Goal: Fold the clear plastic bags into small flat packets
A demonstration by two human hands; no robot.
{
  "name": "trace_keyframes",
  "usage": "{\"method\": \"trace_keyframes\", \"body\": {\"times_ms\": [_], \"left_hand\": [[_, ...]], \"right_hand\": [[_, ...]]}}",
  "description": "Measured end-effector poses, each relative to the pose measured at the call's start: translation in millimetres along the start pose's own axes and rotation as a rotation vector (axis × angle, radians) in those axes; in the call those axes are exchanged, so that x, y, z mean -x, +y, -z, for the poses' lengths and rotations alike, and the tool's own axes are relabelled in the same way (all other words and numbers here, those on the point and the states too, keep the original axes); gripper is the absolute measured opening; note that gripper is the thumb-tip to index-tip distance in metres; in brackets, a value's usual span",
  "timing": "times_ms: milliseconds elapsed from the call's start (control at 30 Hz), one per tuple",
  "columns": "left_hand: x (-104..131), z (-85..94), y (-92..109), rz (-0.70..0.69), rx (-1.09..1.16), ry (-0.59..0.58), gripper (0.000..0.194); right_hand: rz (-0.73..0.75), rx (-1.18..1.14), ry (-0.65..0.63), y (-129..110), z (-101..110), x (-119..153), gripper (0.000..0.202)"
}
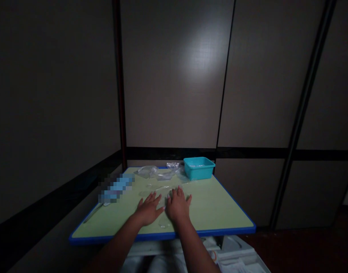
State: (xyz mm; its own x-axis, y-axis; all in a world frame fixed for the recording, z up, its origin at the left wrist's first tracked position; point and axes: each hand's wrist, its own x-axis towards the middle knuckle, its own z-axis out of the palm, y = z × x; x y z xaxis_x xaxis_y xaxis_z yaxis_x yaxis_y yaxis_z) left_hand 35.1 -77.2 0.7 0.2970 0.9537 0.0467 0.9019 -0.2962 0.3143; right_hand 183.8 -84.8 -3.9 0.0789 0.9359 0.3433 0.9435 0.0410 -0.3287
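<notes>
My left hand (150, 209) lies palm down with its fingers spread, near the middle of the pale green table (219, 204). Beside it, my right hand (178, 204) is also palm down, fingers extended and thumb side close to the left hand. A clear plastic sheet or bag (164, 220) shows between and around the hands; its outline is hard to make out. Neither hand is wrapped around anything. Farther back lie crumpled clear plastic bags (147, 171), with more plastic (174, 166) next to the turquoise basket.
The turquoise basket (199, 172) stands at the table's back right, with something clear inside. A blurred blue item (117, 188) lies at the left edge. Dark panels rise behind the blue-edged table; a white drawer-like structure is underneath.
</notes>
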Motion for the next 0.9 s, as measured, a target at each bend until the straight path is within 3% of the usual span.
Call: {"method": "trace_keyframes", "body": {"times_ms": [133, 300, 467, 600, 767, 900], "left_hand": [[3, 4.6, -10, -0.006, -0.026, -0.076, 0.074], [8, 10.0, -19, -0.032, -0.072, -0.046, 0.073], [8, 7.5, 0, -0.002, -0.131, 0.108, 0.069], [8, -3.1, 16, -0.011, -0.106, 0.080, 0.069], [12, -9.0, 10, -0.020, -0.077, 0.028, 0.070], [16, -5.8, 9, -0.019, -0.086, 0.074, 0.071]], "right_hand": [[0.017, 0.023, -0.029, 2, -5, 0, 0.051], [0.056, 0.027, 0.012, 1, -5, 2, 0.048], [0.061, 0.022, 0.005, 1, -8, 1, 0.046], [0.085, 0.040, -0.089, 5, -7, 1, 0.050], [0.149, 0.038, -0.187, 15, -1, 5, 0.057], [0.085, 0.080, -0.201, 28, 8, 8, 0.058]]}}
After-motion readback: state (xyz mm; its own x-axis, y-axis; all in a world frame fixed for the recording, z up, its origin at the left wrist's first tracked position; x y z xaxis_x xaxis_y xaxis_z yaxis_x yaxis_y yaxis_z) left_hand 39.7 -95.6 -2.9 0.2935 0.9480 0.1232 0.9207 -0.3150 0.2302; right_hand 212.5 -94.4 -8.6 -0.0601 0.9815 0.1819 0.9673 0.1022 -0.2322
